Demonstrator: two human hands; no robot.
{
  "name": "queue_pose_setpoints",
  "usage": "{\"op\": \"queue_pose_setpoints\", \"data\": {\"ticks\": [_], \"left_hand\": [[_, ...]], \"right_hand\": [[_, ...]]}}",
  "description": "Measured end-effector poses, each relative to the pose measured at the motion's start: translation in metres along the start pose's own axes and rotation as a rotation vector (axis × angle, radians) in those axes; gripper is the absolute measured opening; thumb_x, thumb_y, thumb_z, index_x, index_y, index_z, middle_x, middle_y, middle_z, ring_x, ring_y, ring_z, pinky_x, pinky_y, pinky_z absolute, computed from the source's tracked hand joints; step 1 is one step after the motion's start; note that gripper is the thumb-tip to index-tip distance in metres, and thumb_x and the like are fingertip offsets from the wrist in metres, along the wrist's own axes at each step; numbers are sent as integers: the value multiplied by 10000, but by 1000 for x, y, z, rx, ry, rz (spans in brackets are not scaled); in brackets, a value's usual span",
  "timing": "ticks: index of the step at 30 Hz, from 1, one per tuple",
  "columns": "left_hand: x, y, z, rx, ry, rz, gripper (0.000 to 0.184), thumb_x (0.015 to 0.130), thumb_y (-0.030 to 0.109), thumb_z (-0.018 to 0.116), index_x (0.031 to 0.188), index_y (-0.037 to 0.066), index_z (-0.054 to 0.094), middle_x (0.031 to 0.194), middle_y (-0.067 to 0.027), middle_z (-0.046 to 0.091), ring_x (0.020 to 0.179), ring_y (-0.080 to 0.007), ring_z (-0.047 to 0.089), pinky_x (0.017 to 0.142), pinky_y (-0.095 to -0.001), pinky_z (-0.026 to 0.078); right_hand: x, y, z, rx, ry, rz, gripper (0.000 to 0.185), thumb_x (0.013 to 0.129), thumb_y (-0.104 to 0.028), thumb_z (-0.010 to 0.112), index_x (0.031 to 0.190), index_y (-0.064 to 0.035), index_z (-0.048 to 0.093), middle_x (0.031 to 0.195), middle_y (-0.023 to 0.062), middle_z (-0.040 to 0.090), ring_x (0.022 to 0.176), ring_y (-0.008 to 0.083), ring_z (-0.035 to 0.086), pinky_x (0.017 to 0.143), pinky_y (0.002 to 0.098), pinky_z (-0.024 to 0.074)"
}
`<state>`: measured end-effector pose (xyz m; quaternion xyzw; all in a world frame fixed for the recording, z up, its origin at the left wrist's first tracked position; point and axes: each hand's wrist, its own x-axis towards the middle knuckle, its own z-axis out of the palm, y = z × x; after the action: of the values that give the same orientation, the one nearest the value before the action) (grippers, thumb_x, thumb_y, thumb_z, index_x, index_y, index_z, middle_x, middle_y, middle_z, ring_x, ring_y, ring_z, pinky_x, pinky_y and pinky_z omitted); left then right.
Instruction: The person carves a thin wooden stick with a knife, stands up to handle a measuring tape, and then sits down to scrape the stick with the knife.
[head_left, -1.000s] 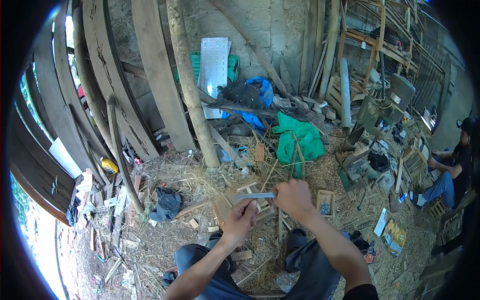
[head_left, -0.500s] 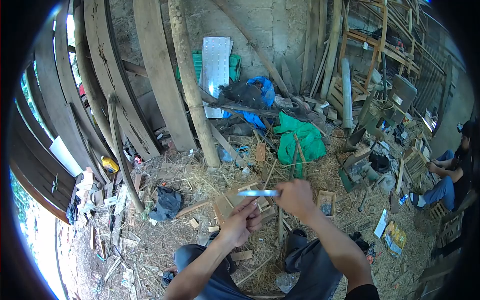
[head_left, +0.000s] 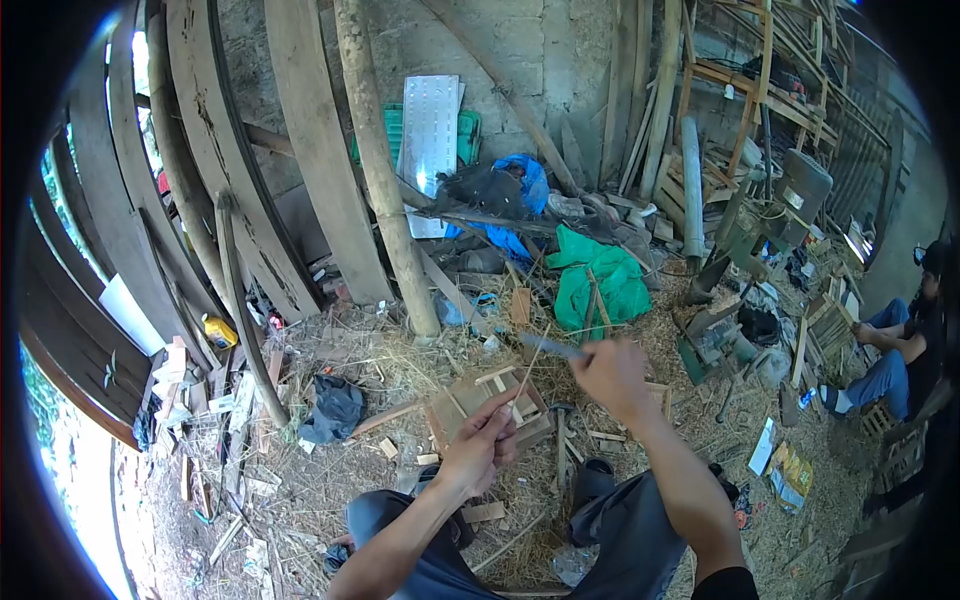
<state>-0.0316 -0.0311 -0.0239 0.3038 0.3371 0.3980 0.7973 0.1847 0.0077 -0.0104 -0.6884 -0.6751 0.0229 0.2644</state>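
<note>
My right hand (head_left: 616, 378) is wrapped round the handle of a knife (head_left: 552, 346), whose pale blade points left and slightly up. To its lower left, my left hand (head_left: 482, 448) is closed, pinching a thin light stick (head_left: 523, 380) that rises from its fingertips. Blade and stick tip lie close to each other; whether they touch cannot be told. Beneath and beyond my left hand a wooden box or frame (head_left: 454, 400) rests on the ground. A hammer (head_left: 562, 432) stands just right of that box.
A green plastic sheet (head_left: 600, 280) lies ahead, near a leaning wooden pole (head_left: 385, 190). A black bag (head_left: 336, 408) is at the left. Another person (head_left: 893, 350) sits at the far right. Wood scraps and straw litter the ground around my legs.
My right hand and the knife have moved right and up, away from my left fingers. The thin stick now shows clearly. The hammer by the box is in fuller view.
</note>
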Motion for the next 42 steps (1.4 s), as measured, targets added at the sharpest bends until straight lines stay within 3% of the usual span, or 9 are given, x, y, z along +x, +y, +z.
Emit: {"op": "queue_pose_setpoints", "data": {"ticks": [13,18,22,26,29,31,38,40,42], "left_hand": [[5,-4,-5,129,-25,67,332,984,169,450,1302,85,495,673,49,288,541,-69,251,485,-226,244],[2,-9,-3,110,-63,37,334,989,162,437,1308,82,490,690,50,301,547,-62,253,482,-216,244],[-8,-6,-2,32,-51,19,337,989,161,438,1309,72,489,699,51,308,554,-63,260,486,-215,250],[-3,-4,-9,182,-45,106,340,988,157,442,1311,58,485,700,48,318,563,-62,266,497,-222,259],[2,-7,-11,222,-11,166,346,987,166,450,1313,54,482,702,46,328,572,-61,273,509,-223,266],[3,-6,-12,255,10,181,351,986,173,455,1314,54,481,703,45,333,577,-60,278,515,-222,269],[12,-20,-11,495,-34,271,264,972,177,486,1175,13,527,787,-16,507,669,-68,456,595,-206,393],[11,-20,-10,589,-79,303,229,964,160,500,1125,1,535,843,-45,571,724,-80,533,636,-213,451],[11,-14,-7,664,-90,262,182,945,122,528,1067,-13,534,954,-96,623,862,-134,611,743,-259,517]], "right_hand": [[14,16,16,-281,41,63,137,721,-213,654,723,-88,712,694,164,657,643,332,652,604,429,527],[-10,-21,16,-167,-37,-168,184,751,-242,638,732,-72,704,707,163,662,666,337,660,622,428,538],[27,22,11,-234,44,240,241,776,-289,637,727,-62,702,715,183,657,665,341,660,624,442,536],[25,50,11,-257,128,258,273,767,-290,652,725,-23,693,712,192,654,629,353,644,578,445,515],[14,25,7,89,11,243,297,823,-284,641,791,7,688,715,143,669,613,258,644,588,375,493],[12,15,12,924,-147,189,298,881,-278,610,886,11,682,742,77,669,653,125,602,632,301,456],[5,-14,0,1013,-155,109,259,907,-227,597,974,11,673,801,42,671,755,68,585,719,244,453],[4,-17,-2,1015,-224,38,244,909,-225,600,1015,-15,664,777,17,654,436,-6,333,394,190,230],[2,-21,-1,1036,-219,49,246,898,-220,616,1020,-13,666,792,23,660,461,7,377,417,200,275]]}}
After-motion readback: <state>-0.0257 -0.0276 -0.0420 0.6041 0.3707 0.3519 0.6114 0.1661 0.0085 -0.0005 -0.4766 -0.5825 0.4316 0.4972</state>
